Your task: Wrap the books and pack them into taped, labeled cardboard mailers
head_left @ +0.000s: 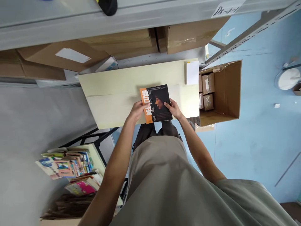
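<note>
The person stands at a pale cream tabletop (pixel 113 91) and holds a paperback book (pixel 156 103) over its near edge with both hands. The book lies face up, roughly level, its cover dark with an orange band down the left side, large white characters and a printed face. The left hand (pixel 136 110) grips the book's left edge at the orange band, thumb on the cover and fingers curled beneath. The right hand (pixel 173 108) grips the lower right corner, thumb pressed on the cover and fingers under it. Whether the book's underside touches the tabletop cannot be told from here. A small white pad (pixel 192 72) sits at the far right corner of the tabletop, well apart from the book. Just beside the table on the right, an open cardboard carton (pixel 229 91) stands on the blue floor (pixel 258 141), with small shrink-wrapped brown packs (pixel 208 84) stacked inside against its left wall. Beyond the table, flat cardboard boxes (pixel 117 42) lie on a grey metal shelf unit. At lower left, a heap of colourful books (pixel 68 166) rests on a lower surface, near the person's left elbow.
</note>
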The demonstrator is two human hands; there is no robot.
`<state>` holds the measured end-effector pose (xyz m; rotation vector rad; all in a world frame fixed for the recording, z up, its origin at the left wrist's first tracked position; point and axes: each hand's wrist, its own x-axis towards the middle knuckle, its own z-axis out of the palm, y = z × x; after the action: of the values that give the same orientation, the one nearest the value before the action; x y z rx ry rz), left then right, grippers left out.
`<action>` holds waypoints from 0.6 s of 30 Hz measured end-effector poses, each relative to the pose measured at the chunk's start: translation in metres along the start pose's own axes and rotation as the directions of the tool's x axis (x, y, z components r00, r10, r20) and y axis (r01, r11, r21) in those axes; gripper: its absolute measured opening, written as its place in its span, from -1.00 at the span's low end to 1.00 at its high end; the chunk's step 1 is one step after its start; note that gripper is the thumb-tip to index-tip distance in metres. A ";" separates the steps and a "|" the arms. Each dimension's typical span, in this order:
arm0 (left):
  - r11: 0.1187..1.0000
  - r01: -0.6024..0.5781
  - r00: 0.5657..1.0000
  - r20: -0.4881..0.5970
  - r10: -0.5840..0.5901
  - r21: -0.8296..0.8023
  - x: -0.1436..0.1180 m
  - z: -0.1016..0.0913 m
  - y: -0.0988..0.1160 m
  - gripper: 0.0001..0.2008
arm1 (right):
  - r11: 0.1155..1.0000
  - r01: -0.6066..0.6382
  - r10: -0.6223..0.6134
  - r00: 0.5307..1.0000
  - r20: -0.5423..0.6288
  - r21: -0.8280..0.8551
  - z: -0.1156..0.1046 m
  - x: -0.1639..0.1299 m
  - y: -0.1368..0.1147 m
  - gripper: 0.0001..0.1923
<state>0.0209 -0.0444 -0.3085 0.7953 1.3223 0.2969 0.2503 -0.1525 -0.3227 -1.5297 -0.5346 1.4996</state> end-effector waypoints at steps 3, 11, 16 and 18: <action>1.000 -0.012 0.998 -0.065 0.014 0.028 -0.002 -0.004 -0.011 -0.34 | 0.999 0.030 -0.030 1.000 0.002 -0.024 0.004 0.019 0.010 -0.27; 0.984 0.120 0.956 -0.283 -0.079 0.131 0.034 0.015 -0.036 -0.68 | 0.825 -0.068 0.033 0.997 -0.073 -0.561 -0.010 0.033 0.017 -0.72; 0.970 0.114 0.954 -0.296 -0.047 0.214 0.042 0.014 -0.045 -0.63 | 0.775 -0.100 -0.155 0.927 -0.342 -0.623 -0.056 0.005 0.011 -0.55; 0.969 0.116 0.951 -0.306 -0.046 0.216 0.042 0.012 -0.046 -0.65 | 0.727 -0.197 -0.167 0.879 -0.447 -0.658 -0.069 0.000 0.014 -0.53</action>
<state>0.0320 -0.0558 -0.3701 0.9131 1.6941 0.2034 0.3117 -0.1796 -0.3436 -2.4071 -0.8333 0.8704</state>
